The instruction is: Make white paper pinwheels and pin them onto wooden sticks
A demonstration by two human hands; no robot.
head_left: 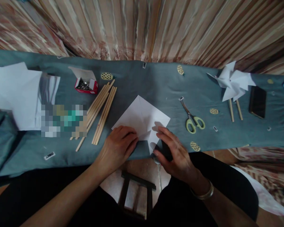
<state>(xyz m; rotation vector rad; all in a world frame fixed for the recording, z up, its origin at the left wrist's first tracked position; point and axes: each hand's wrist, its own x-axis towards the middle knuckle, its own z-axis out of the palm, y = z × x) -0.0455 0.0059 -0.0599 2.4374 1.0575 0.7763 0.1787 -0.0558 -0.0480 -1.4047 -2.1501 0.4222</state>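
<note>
The tabletop (132, 78) is carrying the white paper (132, 116) near its front edge, apparently for easy reach; the left hand (119, 143) is grasping the paper's lower-left side, seemingly steadying it; the right hand (176, 154) is touching the lower-right flap, whether its grip is pinching I cannot tell; the scissors (189, 114) are lying nearby.

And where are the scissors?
In the head view, the green-handled scissors lie on the cloth, right of the white paper, beyond the right hand and left of the pinwheel sticks.
</note>
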